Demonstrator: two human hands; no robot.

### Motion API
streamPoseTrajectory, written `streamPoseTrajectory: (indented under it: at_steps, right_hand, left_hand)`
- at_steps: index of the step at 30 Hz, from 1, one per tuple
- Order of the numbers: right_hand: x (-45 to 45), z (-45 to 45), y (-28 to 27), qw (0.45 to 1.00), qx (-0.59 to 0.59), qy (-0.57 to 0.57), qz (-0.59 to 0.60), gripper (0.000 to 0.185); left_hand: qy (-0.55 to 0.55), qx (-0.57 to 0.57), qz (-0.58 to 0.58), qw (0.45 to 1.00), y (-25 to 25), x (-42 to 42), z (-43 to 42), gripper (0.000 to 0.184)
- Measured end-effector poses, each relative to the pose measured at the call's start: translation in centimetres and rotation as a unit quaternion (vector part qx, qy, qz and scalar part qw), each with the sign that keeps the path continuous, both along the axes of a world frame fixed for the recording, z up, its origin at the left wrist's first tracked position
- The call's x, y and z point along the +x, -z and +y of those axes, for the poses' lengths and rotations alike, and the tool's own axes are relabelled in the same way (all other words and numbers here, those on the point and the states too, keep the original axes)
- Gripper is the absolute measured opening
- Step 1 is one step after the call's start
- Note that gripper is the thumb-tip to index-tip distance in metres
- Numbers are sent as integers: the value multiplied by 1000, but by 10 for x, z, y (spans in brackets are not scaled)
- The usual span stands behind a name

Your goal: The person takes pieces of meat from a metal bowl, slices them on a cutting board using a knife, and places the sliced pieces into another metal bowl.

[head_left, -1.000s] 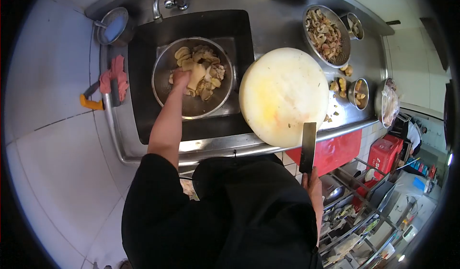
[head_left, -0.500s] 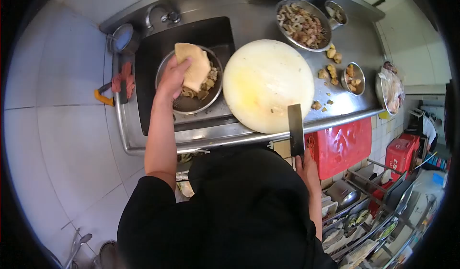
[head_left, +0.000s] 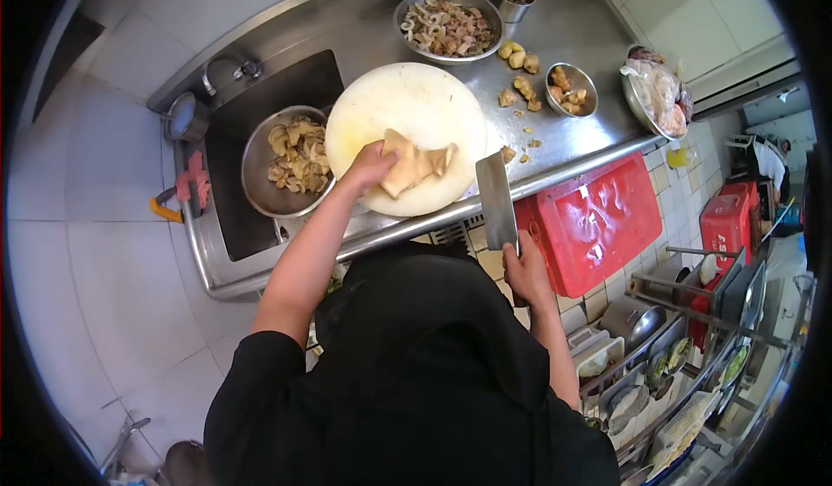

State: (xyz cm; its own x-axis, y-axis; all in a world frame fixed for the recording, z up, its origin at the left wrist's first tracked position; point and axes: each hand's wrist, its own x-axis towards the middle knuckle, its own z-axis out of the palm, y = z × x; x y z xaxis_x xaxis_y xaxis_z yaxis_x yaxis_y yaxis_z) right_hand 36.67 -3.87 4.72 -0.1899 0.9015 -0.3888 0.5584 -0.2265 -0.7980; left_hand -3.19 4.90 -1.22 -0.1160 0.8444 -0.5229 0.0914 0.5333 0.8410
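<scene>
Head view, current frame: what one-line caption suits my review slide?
Left hand holding a tan sheet of food at a round cutting board, right hand gripping a cleaver.

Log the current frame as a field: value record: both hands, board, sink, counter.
left hand: grips pale food piece at the board
right hand: holds cleaver by its handle, near the board
board: round, white
sink: holds metal bowl of cut pieces
counter: large bowl of mixed pieces; small bowl of chunks; loose chunks beside it
</scene>
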Motion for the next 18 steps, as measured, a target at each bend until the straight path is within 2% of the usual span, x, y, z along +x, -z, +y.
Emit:
streamPoseTrajectory:
  at_steps: [2, 4, 5, 7, 11, 13, 16, 18]
  right_hand:
    - [7, -2, 5, 1000, -15, -6, -10, 22]
    - [11, -7, 13, 997, 55, -48, 6, 10]
    - [14, -8, 16, 997, 56, -50, 9, 10]
    - [1, -6, -16, 998, -5, -54, -32, 24]
    - [-15, 5, -22, 996, 42, -79, 14, 25]
    - [-24, 11, -25, 996, 39, -77, -3, 26]
    - [-33, 15, -17, 997, 53, -50, 11, 25]
    - [-36, 17, -20, 998, 45, -34, 20, 24]
  left_hand:
    - [-27, 17, 1, 999, 0, -2, -6, 37]
    - [8, 34, 148, 988, -1, -12, -12, 38]
    - [6, 34, 151, 988, -2, -17, -15, 38]
    - [-19, 51, 132, 990, -6, -24, -19, 39]
    - [-42, 70, 49, 995, -28, -26, -24, 42]
    - [4, 116, 4, 993, -50, -18, -23, 43]
    - [62, 126, -22, 990, -95, -3, -15, 41]
    - [85, 132, -8, 988, -109, 1, -4, 38]
